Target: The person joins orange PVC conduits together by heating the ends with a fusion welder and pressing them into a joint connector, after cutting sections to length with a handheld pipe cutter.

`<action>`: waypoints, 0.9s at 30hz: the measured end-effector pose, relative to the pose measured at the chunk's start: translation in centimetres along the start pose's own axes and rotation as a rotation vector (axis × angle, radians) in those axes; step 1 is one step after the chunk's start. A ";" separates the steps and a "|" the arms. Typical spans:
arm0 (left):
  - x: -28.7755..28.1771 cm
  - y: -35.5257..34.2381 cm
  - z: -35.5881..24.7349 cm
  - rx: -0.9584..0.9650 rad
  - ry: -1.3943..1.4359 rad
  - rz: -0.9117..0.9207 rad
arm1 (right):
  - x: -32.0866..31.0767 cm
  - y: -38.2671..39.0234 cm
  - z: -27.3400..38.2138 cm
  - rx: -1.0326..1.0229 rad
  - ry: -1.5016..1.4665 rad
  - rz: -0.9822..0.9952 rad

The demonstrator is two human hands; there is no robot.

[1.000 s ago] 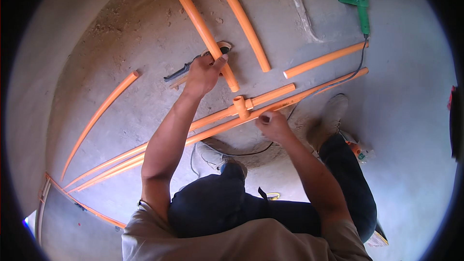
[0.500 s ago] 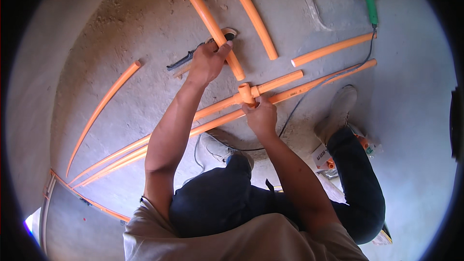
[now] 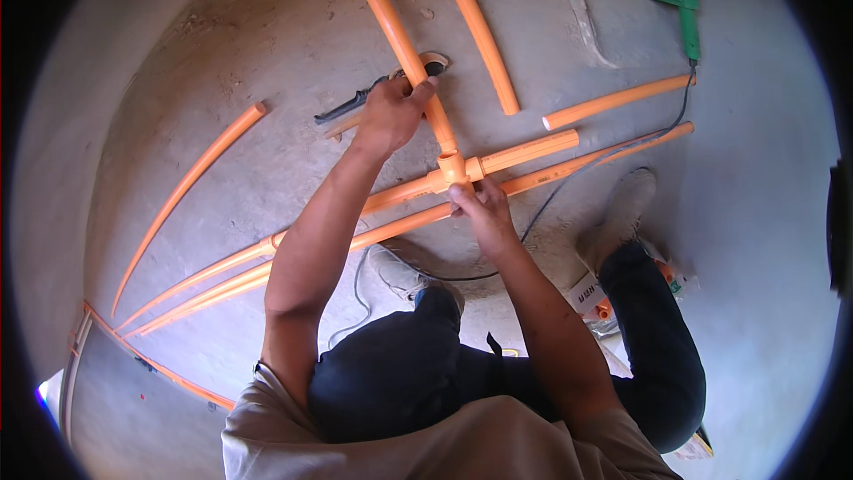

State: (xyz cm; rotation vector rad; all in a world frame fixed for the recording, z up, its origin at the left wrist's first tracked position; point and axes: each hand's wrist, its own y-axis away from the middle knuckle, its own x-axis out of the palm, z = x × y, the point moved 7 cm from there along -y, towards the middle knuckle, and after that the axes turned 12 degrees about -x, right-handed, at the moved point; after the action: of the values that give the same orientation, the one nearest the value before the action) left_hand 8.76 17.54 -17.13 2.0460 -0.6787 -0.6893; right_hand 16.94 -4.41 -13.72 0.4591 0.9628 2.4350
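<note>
My left hand (image 3: 400, 116) is wrapped round an upright-running orange pipe (image 3: 382, 0), whose near end now meets the upper socket of an orange tee fitting (image 3: 451, 164); whether it sits fully inside I cannot tell. My right hand (image 3: 480, 213) is closed on the fitting from below, thumb on its front. The fitting sits on a crosswise orange pipe (image 3: 524, 151). Below it lies a longer orange pipe (image 3: 400, 227). A dark-handled tool (image 3: 342, 107) lies just beyond my left hand, partly hidden by pipe and hand.
Loose orange pipes (image 3: 475, 36) lie on the concrete floor (image 3: 240, 53). A green electric tool (image 3: 675, 4) rests at top right, its cord crossing pipes toward my feet. A bag of orange fittings (image 3: 595, 298) is beside my right leg. Walls (image 3: 755, 258) curve along both sides.
My right hand has moved up onto the tee and closed on it. My left hand has brought the pipe's end down to the tee's socket, closing the gap.
</note>
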 end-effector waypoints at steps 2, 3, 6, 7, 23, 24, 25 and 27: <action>0.0 0.3 -0.3 0.000 -0.010 0.007 | -0.1 -0.1 -0.3 0.035 -0.010 -0.026; 0.0 0.3 -0.2 -0.001 -0.010 0.005 | -0.2 -0.1 -0.5 0.066 -0.018 -0.060; -0.1 0.6 -0.5 0.031 -0.040 -0.025 | -0.3 -0.4 -1.3 -0.004 -0.084 -0.087; -0.1 0.8 -0.7 0.031 -0.045 -0.018 | -0.4 -0.5 -1.3 -0.003 -0.084 -0.088; -0.2 1.2 -1.0 0.021 -0.052 -0.003 | -0.1 -0.8 -0.9 0.064 -0.138 -0.062; -0.2 1.1 -1.0 0.022 -0.052 -0.004 | 0.0 -0.9 -0.9 0.058 -0.141 -0.057; -0.2 1.1 -0.9 0.023 -0.054 -0.003 | 0.0 -0.9 -0.8 0.057 -0.141 -0.056; -0.3 1.0 -0.9 0.025 -0.055 -0.004 | 0.3 -0.8 -0.6 0.071 -0.153 -0.057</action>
State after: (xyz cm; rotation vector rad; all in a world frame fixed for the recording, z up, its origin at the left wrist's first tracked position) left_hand 8.90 17.75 -15.76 2.0582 -0.7181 -0.7446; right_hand 16.68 -4.09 -14.67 0.6246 0.9847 2.2843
